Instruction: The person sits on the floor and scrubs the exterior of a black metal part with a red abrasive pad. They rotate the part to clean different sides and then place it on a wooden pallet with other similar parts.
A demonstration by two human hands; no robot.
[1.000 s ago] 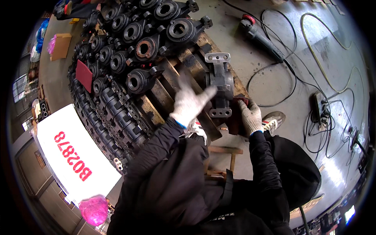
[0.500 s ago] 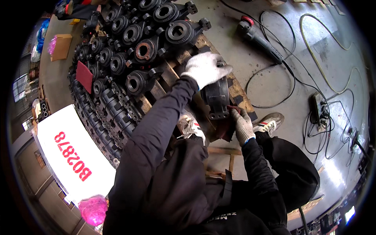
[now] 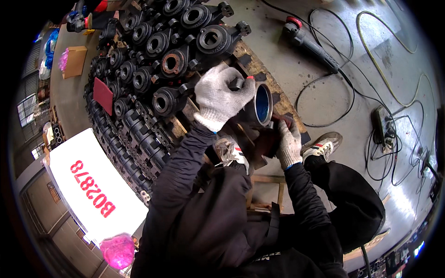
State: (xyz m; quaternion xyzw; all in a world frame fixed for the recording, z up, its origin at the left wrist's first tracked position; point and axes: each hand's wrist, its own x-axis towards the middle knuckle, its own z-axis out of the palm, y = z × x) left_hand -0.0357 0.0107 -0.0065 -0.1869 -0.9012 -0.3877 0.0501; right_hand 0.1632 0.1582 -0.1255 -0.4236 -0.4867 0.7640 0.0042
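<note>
A black cast metal part with a round bore, bluish inside, is tilted over the pallet between my hands. My left hand, in a whitish knit glove, has its fingers curled round a dark projecting end at the part's upper left. A small red spot shows by its fingertips. On the other side my gloved right hand is closed on a dark red sheet, which looks like abrasive cloth, beside the part's lower edge. The part's underside is in shadow.
Rows of similar black castings crowd the wooden pallet, a red sheet among them. An angle grinder and its looped cable lie on the floor to the right, near a power strip. A white board stands left.
The casting has turned so its bore now faces up to the right. My left hand has shifted left and down with it; my right hand stays close by with the red sheet.
</note>
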